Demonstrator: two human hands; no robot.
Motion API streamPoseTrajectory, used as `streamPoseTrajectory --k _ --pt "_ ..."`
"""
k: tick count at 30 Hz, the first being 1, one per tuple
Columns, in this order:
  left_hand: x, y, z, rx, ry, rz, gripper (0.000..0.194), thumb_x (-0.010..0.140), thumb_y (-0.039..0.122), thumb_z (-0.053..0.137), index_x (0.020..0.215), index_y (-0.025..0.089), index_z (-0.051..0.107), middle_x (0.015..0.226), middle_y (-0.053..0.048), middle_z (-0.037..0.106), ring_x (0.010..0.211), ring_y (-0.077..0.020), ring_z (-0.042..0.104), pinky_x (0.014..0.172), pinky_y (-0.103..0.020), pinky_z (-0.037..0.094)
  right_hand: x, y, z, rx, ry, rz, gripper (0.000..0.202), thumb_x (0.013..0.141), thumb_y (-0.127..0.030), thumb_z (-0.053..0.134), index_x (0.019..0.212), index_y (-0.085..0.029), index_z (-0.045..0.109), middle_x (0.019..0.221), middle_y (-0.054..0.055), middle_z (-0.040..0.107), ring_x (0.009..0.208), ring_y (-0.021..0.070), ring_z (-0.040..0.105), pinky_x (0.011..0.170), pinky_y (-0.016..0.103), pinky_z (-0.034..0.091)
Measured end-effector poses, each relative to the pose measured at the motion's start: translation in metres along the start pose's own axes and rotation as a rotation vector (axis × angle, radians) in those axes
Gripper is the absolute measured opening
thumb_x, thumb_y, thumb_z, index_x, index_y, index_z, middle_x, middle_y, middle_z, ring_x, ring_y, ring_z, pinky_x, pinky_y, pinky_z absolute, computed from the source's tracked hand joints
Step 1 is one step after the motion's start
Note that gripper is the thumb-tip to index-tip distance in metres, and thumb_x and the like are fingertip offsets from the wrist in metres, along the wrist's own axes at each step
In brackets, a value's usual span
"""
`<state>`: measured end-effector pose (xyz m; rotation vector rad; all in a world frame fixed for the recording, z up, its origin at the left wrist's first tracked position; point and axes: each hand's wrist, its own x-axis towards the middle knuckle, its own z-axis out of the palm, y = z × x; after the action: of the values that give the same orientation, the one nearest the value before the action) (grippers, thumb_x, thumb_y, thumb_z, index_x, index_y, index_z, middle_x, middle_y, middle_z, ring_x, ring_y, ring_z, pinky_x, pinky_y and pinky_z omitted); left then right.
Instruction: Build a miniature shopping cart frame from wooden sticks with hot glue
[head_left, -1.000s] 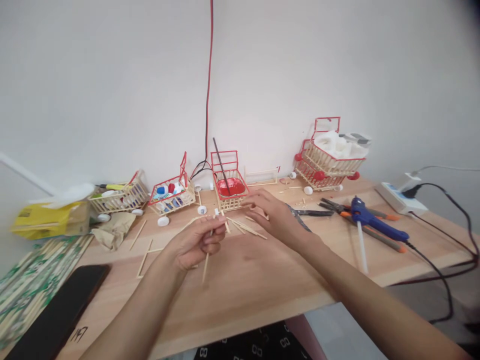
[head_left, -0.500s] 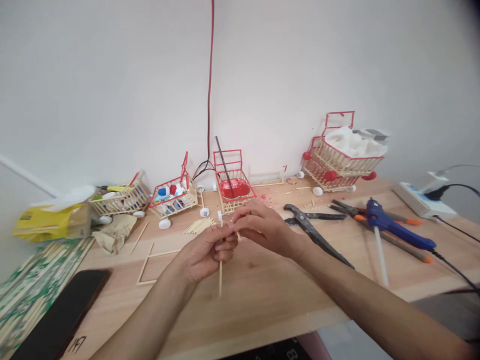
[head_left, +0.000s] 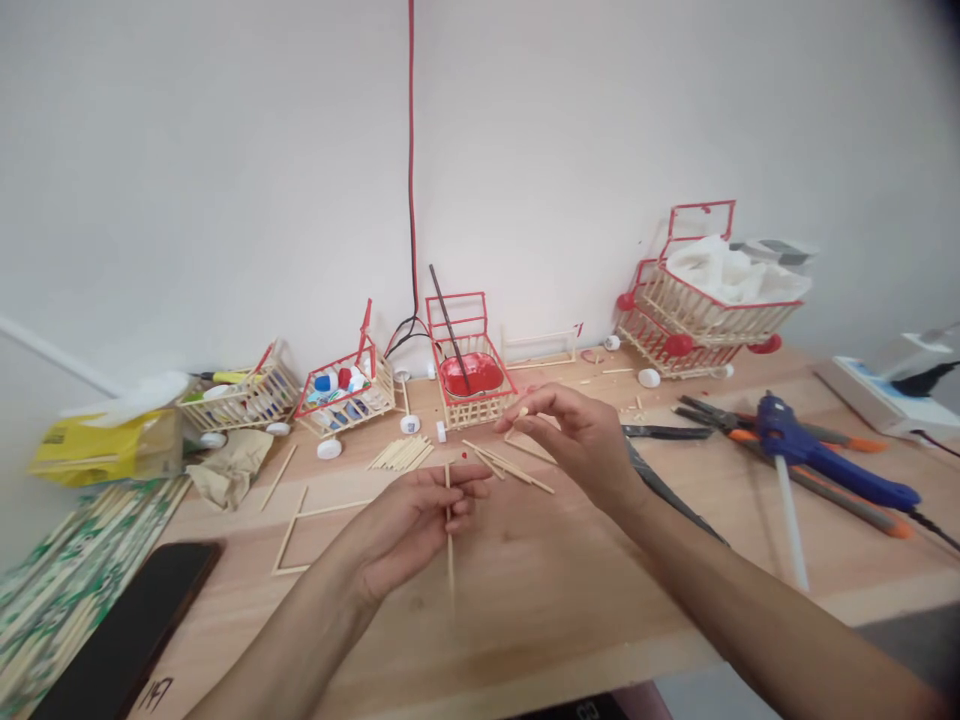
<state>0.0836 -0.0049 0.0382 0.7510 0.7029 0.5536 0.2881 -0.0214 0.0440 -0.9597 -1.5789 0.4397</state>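
Note:
Near the middle of the table my left hand (head_left: 412, 525) is closed on a thin wooden stick (head_left: 451, 560), which points upright out of the thumb and fingers. To the right and a little higher, my right hand (head_left: 585, 440) has its thumb and fingertips pinched together. Something pale and tiny shows at those fingertips, too small to name. Just beyond the hands lie several loose sticks (head_left: 517, 468) and a bundle of short sticks (head_left: 401, 454). A pair of black-handled pliers (head_left: 667, 490) lies partly hidden behind my right hand and forearm.
Small stick-built carts (head_left: 349, 395) stand along the wall, one holding a red paint dish (head_left: 471, 375). At right are a blue glue gun (head_left: 817, 460), orange-handled pliers (head_left: 862, 505) and a power strip (head_left: 889, 400). A phone (head_left: 127, 630) and stick packs (head_left: 67, 590) lie left.
My hands have come apart: the right moved right and up from the stick, while the left stays closed on it with its fingers looser. The view has shifted slightly.

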Motion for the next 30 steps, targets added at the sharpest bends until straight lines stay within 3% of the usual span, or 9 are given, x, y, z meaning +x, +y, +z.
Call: streamPoseTrajectory --k 2,5,7,9,11,16,21,27,30 --pt "-0.003 0.008 0.005 0.066 -0.025 0.049 0.028 0.077 0.01 0.063 0.104 0.005 0.069 0.089 -0.01 0.062 0.068 -0.009 0.051 0.059 -0.019 0.038 -0.001 0.0 -0.002 0.002 0.015 0.025 0.01 0.087 -0.025 0.061 0.079 -0.019 0.065 0.074 0.001 0.07 0.074 0.0143 0.063 0.072 0.027 0.047" --pt "-0.003 0.014 0.006 0.236 -0.019 0.086 0.038 0.085 0.03 0.061 0.118 0.011 0.062 0.088 -0.01 0.065 0.071 -0.0133 0.058 0.064 -0.024 0.043 -0.001 0.001 -0.002 0.003 0.007 0.081 0.014 0.087 -0.027 0.06 0.076 -0.019 0.064 0.071 0.0 0.068 0.071 0.0122 0.061 0.07 0.024 0.045" --pt "0.0 0.013 0.004 0.379 0.015 0.101 0.044 0.087 0.041 0.056 0.121 0.013 0.058 0.073 -0.006 0.064 0.054 -0.01 0.051 0.05 -0.022 0.035 -0.001 0.003 0.0 -0.002 -0.029 0.152 0.019 0.088 -0.029 0.059 0.073 -0.018 0.064 0.069 -0.001 0.068 0.067 0.0109 0.059 0.066 0.022 0.044" --pt "0.005 0.01 0.001 0.452 0.062 0.139 0.043 0.087 0.047 0.053 0.114 0.014 0.058 0.058 0.001 0.055 0.041 -0.0059 0.034 0.042 -0.02 0.019 -0.002 0.007 0.002 -0.005 -0.072 0.246 0.023 0.088 -0.031 0.057 0.071 -0.018 0.064 0.066 -0.001 0.067 0.061 0.0099 0.056 0.06 0.021 0.042" --pt "0.009 0.005 -0.002 0.413 0.103 0.178 0.035 0.085 0.047 0.057 0.103 0.016 0.057 0.058 0.003 0.052 0.042 -0.0048 0.026 0.042 -0.02 0.013 -0.003 0.014 0.006 -0.016 -0.113 0.339 0.025 0.087 -0.033 0.057 0.069 -0.017 0.064 0.063 -0.001 0.066 0.056 0.0093 0.052 0.055 0.021 0.039" --pt "0.011 0.001 -0.01 0.289 0.201 0.303 0.029 0.075 0.04 0.069 0.077 0.015 0.056 0.074 -0.001 0.059 0.051 -0.0053 0.033 0.047 -0.019 0.022 -0.005 0.026 0.013 -0.068 -0.192 0.505 0.03 0.085 -0.036 0.055 0.062 -0.017 0.061 0.056 -0.002 0.06 0.049 0.0079 0.046 0.048 0.02 0.034" --pt "0.012 0.0 -0.02 0.295 0.205 0.315 0.034 0.077 0.043 0.067 0.085 0.01 0.069 0.071 -0.003 0.058 0.054 -0.0058 0.035 0.049 -0.019 0.024 -0.006 0.025 0.014 -0.02 -0.332 0.644 0.03 0.084 -0.035 0.053 0.059 -0.018 0.054 0.047 -0.005 0.048 0.038 0.0063 0.038 0.039 0.02 0.027" --pt "0.016 -0.015 -0.013 0.238 0.262 0.242 0.031 0.064 0.028 0.081 0.09 0.015 0.069 0.083 -0.004 0.064 0.074 -0.0122 0.054 0.067 -0.022 0.039 -0.009 0.021 0.022 0.191 -0.216 0.668 0.028 0.081 -0.043 0.06 0.072 -0.02 0.047 0.055 -0.004 0.058 0.041 0.0057 0.041 0.039 0.018 0.028" --pt "0.017 -0.019 -0.001 0.127 0.164 0.292 0.026 0.065 0.025 0.08 0.086 0.015 0.068 0.083 -0.005 0.065 0.08 -0.0152 0.057 0.074 -0.026 0.042 -0.011 0.014 0.032 0.292 -0.192 0.649 0.032 0.08 -0.047 0.063 0.073 -0.02 0.046 0.057 -0.004 0.058 0.044 0.0059 0.045 0.041 0.018 0.031"
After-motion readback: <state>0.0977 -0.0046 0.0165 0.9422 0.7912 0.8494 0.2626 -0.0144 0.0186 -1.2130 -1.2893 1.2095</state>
